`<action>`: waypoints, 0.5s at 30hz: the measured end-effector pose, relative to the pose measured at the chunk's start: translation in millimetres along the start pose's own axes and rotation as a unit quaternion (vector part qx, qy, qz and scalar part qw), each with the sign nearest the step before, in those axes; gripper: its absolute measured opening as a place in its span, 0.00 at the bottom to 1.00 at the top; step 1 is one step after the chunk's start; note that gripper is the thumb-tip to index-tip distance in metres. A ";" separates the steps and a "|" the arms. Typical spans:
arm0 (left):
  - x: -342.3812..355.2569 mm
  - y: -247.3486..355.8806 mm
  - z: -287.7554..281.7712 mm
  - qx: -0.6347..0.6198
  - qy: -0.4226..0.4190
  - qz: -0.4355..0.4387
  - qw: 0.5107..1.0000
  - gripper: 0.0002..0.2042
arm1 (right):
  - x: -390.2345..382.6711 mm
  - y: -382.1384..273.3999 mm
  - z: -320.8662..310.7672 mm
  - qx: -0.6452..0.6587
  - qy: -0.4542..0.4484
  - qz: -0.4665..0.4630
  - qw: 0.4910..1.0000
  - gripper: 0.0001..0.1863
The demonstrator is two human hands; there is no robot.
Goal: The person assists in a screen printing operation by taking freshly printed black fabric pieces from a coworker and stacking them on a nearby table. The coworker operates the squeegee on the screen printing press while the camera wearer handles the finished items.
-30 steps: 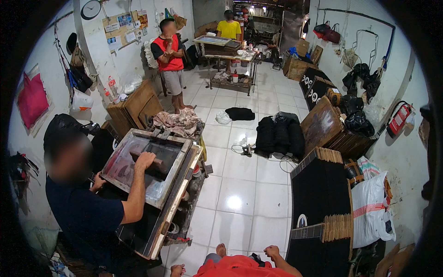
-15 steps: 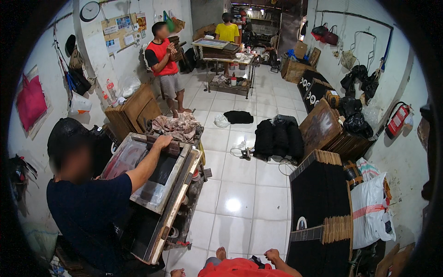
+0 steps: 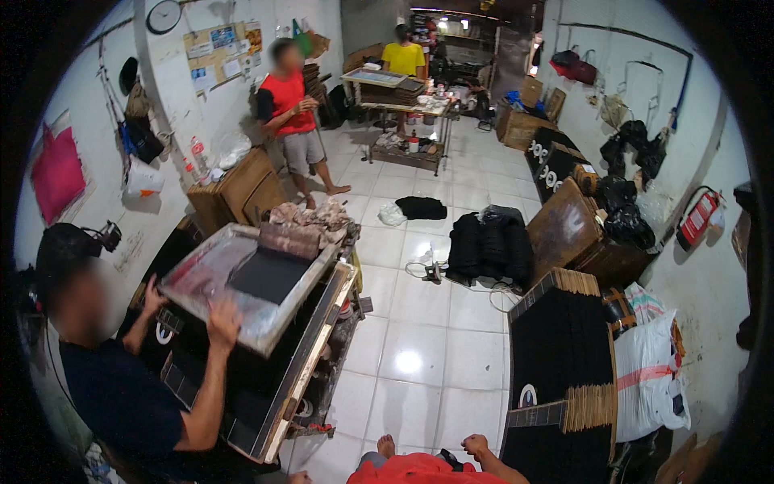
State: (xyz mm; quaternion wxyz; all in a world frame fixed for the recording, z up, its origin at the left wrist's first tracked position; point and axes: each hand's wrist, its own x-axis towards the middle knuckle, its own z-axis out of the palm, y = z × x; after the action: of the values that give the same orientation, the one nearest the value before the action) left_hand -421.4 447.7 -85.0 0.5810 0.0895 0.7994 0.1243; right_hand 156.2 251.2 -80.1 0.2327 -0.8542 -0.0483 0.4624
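Note:
My right hand (image 3: 474, 444) is loosely curled at the lower edge, beside my red shirt (image 3: 419, 470), with nothing visible in it. Only a small part of my left hand (image 3: 300, 477) shows at the bottom rim, and its fingers are hidden. On the left, a co-worker in a dark shirt (image 3: 121, 387) holds a tilted screen-printing frame (image 3: 302, 305) with both hands. A brown squeegee (image 3: 289, 242) lies across its far end. Beneath the raised frame is black printed fabric (image 3: 250, 395) on a long board with a pale wooden edge (image 3: 310, 363).
Stacked black-covered boards (image 3: 556, 347) stand close on my right, beside white sacks (image 3: 645, 371). Black bundles (image 3: 488, 246) and cables lie on the tiled floor (image 3: 411, 323). A person in red (image 3: 290, 105) stands ahead; another in yellow (image 3: 403, 58) is behind a work table (image 3: 403, 105).
The co-worker on the left has leaned back and lifted the near end of the screen frame, now gripping it with both hands. My left hand has slipped further out of view; my right hand stays put.

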 end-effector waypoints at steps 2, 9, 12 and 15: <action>1.0 18.8 -20.2 -0.133 0.100 0.048 0.985 0.07 | -0.2 -14.9 7.6 -0.026 -0.008 -0.046 0.999 0.09; -5.8 98.7 -58.0 -0.363 0.204 0.145 0.897 0.07 | -16.6 -183.8 124.5 -0.154 -0.167 -0.280 0.933 0.12; -27.7 123.6 -69.7 -0.381 0.185 0.126 0.897 0.09 | -38.8 -289.1 212.5 -0.149 -0.282 -0.310 0.896 0.10; -64.3 129.9 -76.7 -0.381 0.187 0.127 0.897 0.09 | -70.8 -369.2 297.4 0.116 -0.395 -0.194 0.890 0.18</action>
State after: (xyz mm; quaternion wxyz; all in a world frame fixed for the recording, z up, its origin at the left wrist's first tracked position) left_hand -474.7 545.7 35.2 0.3899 -0.0632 0.7666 0.5063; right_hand -76.7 662.6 -0.5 0.3773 -0.5412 -0.2473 0.7096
